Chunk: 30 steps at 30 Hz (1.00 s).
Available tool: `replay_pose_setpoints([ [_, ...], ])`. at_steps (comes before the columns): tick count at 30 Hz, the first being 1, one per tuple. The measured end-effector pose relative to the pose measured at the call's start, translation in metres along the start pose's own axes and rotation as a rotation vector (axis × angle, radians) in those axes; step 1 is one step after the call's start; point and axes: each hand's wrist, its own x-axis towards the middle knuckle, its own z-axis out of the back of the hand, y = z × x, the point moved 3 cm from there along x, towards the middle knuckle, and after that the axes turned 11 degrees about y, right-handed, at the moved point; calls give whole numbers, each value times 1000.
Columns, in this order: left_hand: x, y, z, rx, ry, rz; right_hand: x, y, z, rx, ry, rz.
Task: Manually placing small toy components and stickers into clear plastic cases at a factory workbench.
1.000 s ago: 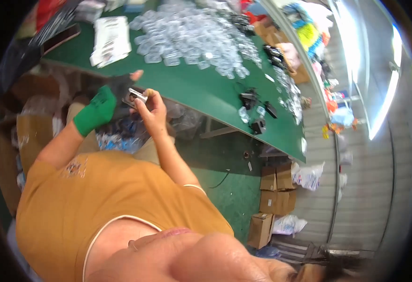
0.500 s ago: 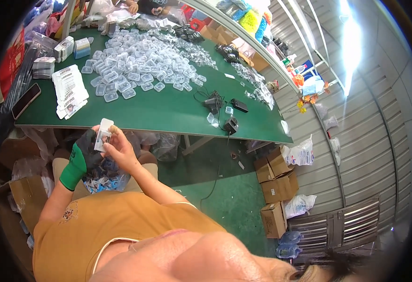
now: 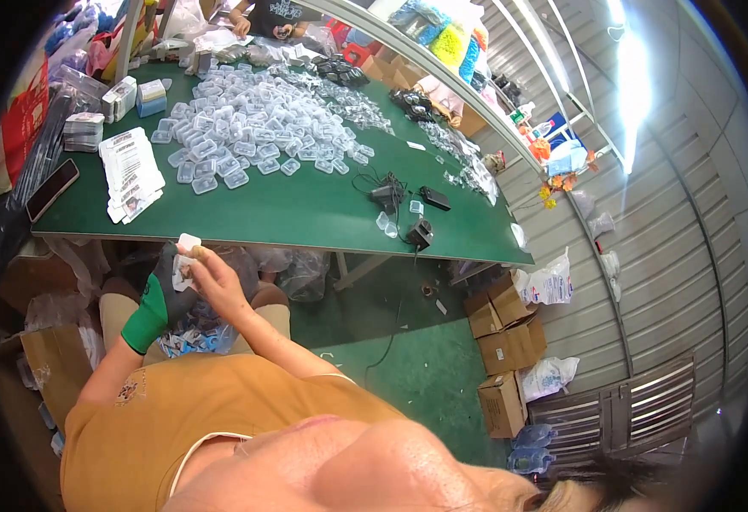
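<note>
Just in front of the table's near edge, a small white card pack (image 3: 183, 273) with a printed picture is held upright between my hands. My left hand (image 3: 167, 294), in a green glove with a dark palm, is closed around its left side. The bare fingers of my right hand (image 3: 218, 280) pinch the pack from the right and hide part of its face. Below them, at my lap, lies an open clear bag (image 3: 196, 340) of small blue and white packets.
On the green table (image 3: 280, 209) lie a large heap of clear plastic boxes (image 3: 246, 124), printed cards (image 3: 129, 171), a phone (image 3: 52, 189) and black adapters (image 3: 419, 230). Cardboard boxes (image 3: 510, 341) stand at the right. A co-worker's hand (image 3: 241, 26) shows across the table.
Both hands and the pack have come slightly lower. My right fingers have moved across the pack and cover more of its face. The whole view has shifted a little.
</note>
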Motion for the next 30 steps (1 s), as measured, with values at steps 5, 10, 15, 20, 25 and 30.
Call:
replay_pose_setpoints([
  [5, -7, -14, 2, 149, 156, 92, 7, -15, 32, 536, -60, -120],
  [10, -11, -44, 2, 54, 168, 85, -2, -4, 22, 705, 211, -356],
  [15, -10, -50, 12, 221, 213, 51, -4, -3, 19, -61, 83, -10],
  [20, -16, -45, 8, 256, 309, 67, -16, 21, 17, -576, 37, 152],
  [25, -19, -15, -4, 111, 317, 118, -22, 29, 9, -542, 45, 212],
  [30, -18, -17, -16, -369, 291, 171, -38, 60, -7, -955, -85, 422],
])
